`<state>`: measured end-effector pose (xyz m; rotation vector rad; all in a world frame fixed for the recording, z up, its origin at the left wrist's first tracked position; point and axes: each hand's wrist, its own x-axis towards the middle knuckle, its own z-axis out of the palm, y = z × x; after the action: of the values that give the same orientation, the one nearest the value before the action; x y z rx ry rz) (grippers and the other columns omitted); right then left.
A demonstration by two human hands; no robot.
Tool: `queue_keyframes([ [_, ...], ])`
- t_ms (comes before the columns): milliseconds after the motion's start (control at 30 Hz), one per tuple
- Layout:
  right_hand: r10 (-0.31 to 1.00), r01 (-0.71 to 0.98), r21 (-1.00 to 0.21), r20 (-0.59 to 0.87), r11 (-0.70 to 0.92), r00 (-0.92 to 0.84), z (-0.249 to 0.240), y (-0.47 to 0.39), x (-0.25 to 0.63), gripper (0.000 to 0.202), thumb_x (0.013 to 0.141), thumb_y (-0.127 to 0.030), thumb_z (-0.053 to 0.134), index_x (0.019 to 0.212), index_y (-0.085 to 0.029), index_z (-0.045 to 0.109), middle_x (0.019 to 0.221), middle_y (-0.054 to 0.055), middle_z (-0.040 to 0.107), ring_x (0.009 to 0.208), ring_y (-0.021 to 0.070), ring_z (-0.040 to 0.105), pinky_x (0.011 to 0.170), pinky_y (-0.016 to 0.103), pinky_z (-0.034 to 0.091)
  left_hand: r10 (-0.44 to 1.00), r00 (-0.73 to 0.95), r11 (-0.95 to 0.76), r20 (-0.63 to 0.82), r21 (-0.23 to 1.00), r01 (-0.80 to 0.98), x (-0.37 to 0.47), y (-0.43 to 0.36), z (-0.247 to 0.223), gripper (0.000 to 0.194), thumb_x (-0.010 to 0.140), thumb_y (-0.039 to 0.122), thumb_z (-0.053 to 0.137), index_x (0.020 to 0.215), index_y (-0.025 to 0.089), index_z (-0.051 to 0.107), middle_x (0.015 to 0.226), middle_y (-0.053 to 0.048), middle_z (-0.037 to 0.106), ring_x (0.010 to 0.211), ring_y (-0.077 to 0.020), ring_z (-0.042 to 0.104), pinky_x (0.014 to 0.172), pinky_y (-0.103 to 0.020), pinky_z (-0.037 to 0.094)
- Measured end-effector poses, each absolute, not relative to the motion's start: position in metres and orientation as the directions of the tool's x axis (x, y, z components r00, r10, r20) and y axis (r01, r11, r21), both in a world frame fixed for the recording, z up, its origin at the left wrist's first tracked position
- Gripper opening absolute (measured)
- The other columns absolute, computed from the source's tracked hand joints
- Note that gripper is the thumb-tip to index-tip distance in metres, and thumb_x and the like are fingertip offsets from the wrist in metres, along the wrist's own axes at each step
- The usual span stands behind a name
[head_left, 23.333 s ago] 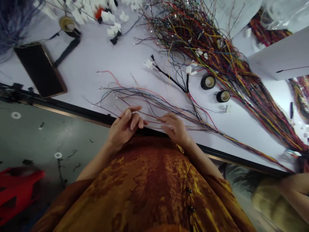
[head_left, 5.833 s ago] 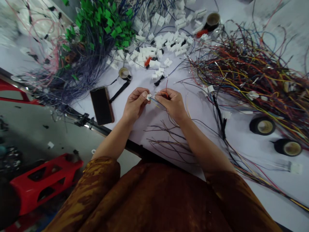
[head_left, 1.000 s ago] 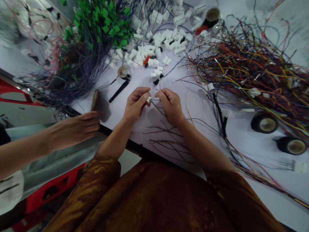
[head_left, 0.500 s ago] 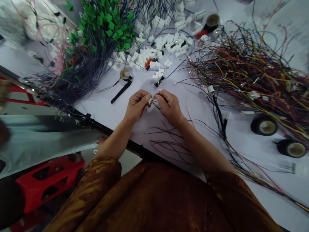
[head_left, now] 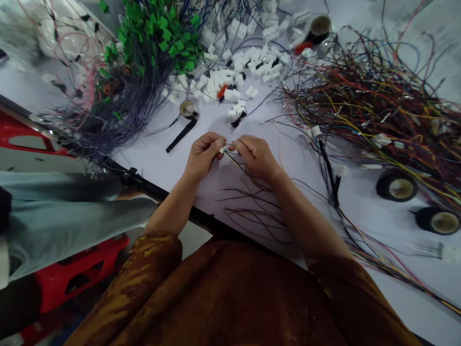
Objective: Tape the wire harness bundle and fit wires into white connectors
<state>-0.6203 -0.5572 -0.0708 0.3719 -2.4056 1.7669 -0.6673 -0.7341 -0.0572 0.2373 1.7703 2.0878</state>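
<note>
Between thumb and forefinger, my left hand (head_left: 204, 154) pinches a small white connector (head_left: 222, 150), mostly covered by the fingers. Thin wires trail from it down to the right, one of them yellow. Close beside it, my right hand (head_left: 255, 154) is closed on a thin wire (head_left: 229, 144) whose end points at the connector. Below my hands lie several loose dark wires (head_left: 248, 214). Just beyond my fingers sit a few white connectors (head_left: 236, 111) with a black piece.
Green connectors (head_left: 162, 36) on wires are heaped at back left, white connectors (head_left: 259, 62) behind. A large bundle of coloured wires (head_left: 374, 91) fills the right, near tape rolls (head_left: 397, 186) and a taped harness (head_left: 329, 175). At left are a person's legs (head_left: 72, 216) and a red stool (head_left: 79, 274).
My right hand has turned slightly, and the wire in it, upright before, now lies level toward the connector. The left hand stays nearly still. The neighbouring person's legs have shifted.
</note>
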Motion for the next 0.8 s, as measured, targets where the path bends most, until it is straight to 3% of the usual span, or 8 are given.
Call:
queue_keyframes([
  [100,0.009,-0.237,-0.936,0.248,0.26,-0.969,-0.07,-0.56,-0.62,0.028,0.097,-0.035,0.05,0.083,-0.018,0.065,0.077,0.002,0.062,0.074,0.0125,0.053,0.072,0.027,0.04,0.381,-0.918,-0.098,-0.109,0.983,-0.158,-0.666,-0.732,-0.058,0.022,0.075,0.039,0.082,0.074,0.019,0.072,0.063,0.003,0.057,0.051,-0.0033,0.049,0.048,-0.015,0.042],
  [200,0.042,-0.177,-0.957,0.192,0.231,-0.981,-0.069,-0.566,-0.62,0.018,0.089,-0.031,0.06,0.077,-0.017,0.064,0.071,0.0,0.06,0.068,0.0113,0.049,0.067,0.026,0.039,0.365,-0.924,-0.087,-0.111,0.984,-0.153,-0.665,-0.731,-0.061,0.02,0.076,0.037,0.082,0.075,0.02,0.073,0.065,0.003,0.06,0.053,-0.0039,0.051,0.05,-0.016,0.044],
  [367,0.13,-0.113,-0.974,0.14,0.195,-0.982,-0.07,-0.57,-0.62,0.011,0.085,-0.022,0.057,0.078,-0.017,0.063,0.071,-0.001,0.06,0.066,0.0103,0.049,0.066,0.025,0.039,0.352,-0.925,-0.152,-0.142,0.967,-0.206,-0.665,-0.728,-0.065,0.025,0.073,0.04,0.085,0.088,0.024,0.073,0.072,0.003,0.064,0.055,-0.0051,0.054,0.052,-0.017,0.048],
  [633,0.113,-0.019,-0.999,0.023,0.037,-0.993,-0.066,-0.572,-0.617,0.019,0.083,-0.035,0.065,0.08,-0.017,0.065,0.069,-0.001,0.059,0.065,0.01,0.047,0.061,0.024,0.038,0.329,-0.925,-0.174,-0.189,0.951,-0.256,-0.667,-0.73,-0.065,0.023,0.083,0.038,0.077,0.075,0.02,0.064,0.073,0.002,0.061,0.058,-0.0044,0.054,0.056,-0.015,0.049],
  [800,0.142,0.018,-1.0,-0.017,0.009,-0.99,-0.063,-0.575,-0.618,0.028,0.082,-0.044,0.066,0.075,-0.016,0.062,0.069,-0.001,0.055,0.066,0.0099,0.047,0.059,0.023,0.037,0.34,-0.924,-0.174,-0.177,0.953,-0.247,-0.666,-0.73,-0.066,0.027,0.079,0.041,0.08,0.075,0.02,0.064,0.076,0.001,0.063,0.057,-0.0044,0.053,0.055,-0.016,0.048],
])
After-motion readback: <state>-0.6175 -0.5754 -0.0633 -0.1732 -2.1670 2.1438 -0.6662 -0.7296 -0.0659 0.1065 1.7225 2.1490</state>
